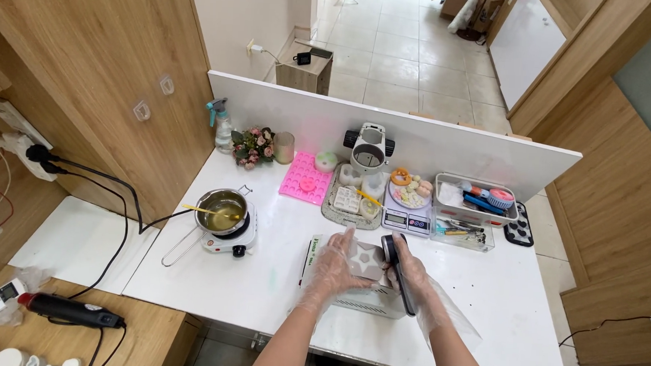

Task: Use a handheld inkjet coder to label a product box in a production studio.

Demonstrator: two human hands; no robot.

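Note:
Both of my hands wear clear plastic gloves. My left hand [333,269] holds a pale grey mould with a star-shaped hollow [367,260] from its left side. My right hand [413,275] grips a black long-handled tool with a round head [396,272] against the mould's right edge. Both hands hover over a white box [364,302] near the table's front edge. A flat white and green carton [311,253] lies just left of my left hand.
A steel saucepan of yellow liquid [222,210] sits on a small hot plate [235,239] at the left. Behind are a pink silicone mould [307,178], a kitchen scale [406,210], a clear bin of tools [474,206] and a white partition [446,141]. A heat gun [72,311] lies at lower left.

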